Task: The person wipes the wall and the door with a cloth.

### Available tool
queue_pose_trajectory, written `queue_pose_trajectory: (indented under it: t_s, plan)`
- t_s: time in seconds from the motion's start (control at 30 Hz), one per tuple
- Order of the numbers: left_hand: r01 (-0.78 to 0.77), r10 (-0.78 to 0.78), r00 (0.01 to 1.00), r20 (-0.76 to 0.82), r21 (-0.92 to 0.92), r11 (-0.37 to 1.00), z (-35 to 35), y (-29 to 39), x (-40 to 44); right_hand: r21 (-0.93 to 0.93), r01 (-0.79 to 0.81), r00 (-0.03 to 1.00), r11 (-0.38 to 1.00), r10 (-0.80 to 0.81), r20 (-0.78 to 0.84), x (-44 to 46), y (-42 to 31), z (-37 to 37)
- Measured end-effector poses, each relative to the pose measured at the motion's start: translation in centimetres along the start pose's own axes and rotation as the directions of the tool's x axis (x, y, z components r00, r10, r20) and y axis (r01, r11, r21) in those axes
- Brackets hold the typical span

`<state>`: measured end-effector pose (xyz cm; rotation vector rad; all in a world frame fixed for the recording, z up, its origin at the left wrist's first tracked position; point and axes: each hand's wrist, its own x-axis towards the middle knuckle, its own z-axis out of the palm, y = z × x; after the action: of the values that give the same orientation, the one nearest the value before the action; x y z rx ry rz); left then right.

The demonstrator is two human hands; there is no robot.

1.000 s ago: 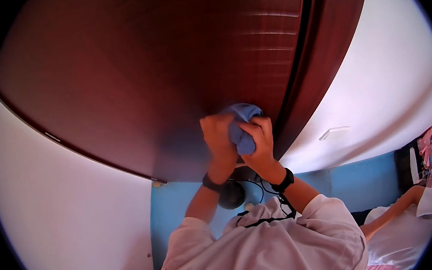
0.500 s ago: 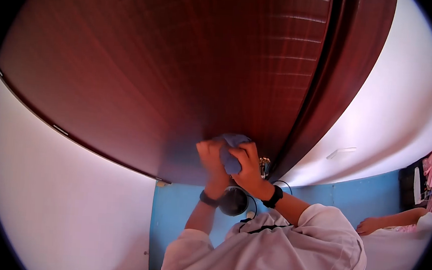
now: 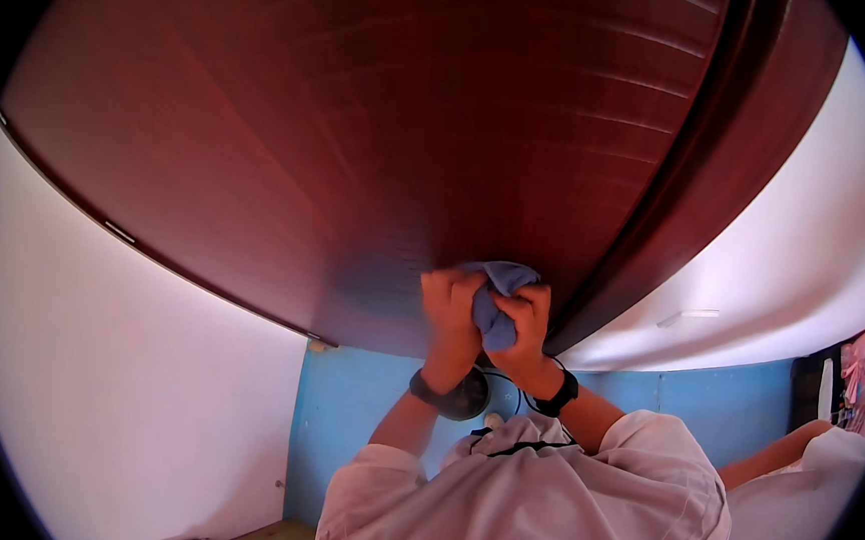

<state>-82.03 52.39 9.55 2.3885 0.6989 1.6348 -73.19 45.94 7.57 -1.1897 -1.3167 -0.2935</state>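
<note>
Well, right fingers (image 3: 533, 297): bent around a bunched blue cloth (image 3: 496, 327), gripping it.
Left fingers (image 3: 438, 283): curled into a fist at the cloth's other side; how much of it they gripped could not be told.
Blue cloth: crumpled between the right hand (image 3: 520, 338) and the left hand (image 3: 452, 314), its upper fold showing above the knuckles, in front of the lower part of a dark red panel (image 3: 361, 145); whether it touched the panel was hidden.
Wrists: a dark left band (image 3: 432, 394) and a dark right band (image 3: 560, 393).
Below the hands: a dark round object (image 3: 468, 398), partly covered by the left wrist, with a black cable beside it.
Panel: ribbed toward the right, with a dark red frame (image 3: 767, 143) along that side and a pale surface (image 3: 125, 369) beyond its left edge.
Body: a pale shirt (image 3: 557, 494) filled the bottom of the view.
Far right: another person's bare forearm (image 3: 775, 457) and pale sleeve (image 3: 836, 457), with pink fabric (image 3: 857, 362) behind.
</note>
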Motion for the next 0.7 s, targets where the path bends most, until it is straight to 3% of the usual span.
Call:
queue_pose_trajectory:
  t_s: [0.2,0.4,0.6,0.7]
  plan:
    - [0.04,-0.036,0.998,-0.046,0.085,0.996,0.3,-3.8,-2.8,0.079,-0.009,0.996,0.997,0.001,0.093,-1.7,1.1,2.8]
    - [0.098,-0.084,0.983,-0.166,0.079,0.992,-1.1,-1.5,1.2,0.112,0.023,0.995,0.993,-0.033,0.093,2.2,-0.5,2.8]
    - [-0.032,0.039,0.996,-0.078,0.085,0.996,-1.1,0.8,4.4,0.089,0.108,0.994,0.99,-0.109,0.01,5.3,-1.1,-0.1]
    - [-0.017,0.026,0.997,-0.076,0.118,0.993,-1.2,1.8,5.1,0.028,0.108,0.994,0.994,-0.108,-0.011,5.6,-1.6,-0.9]
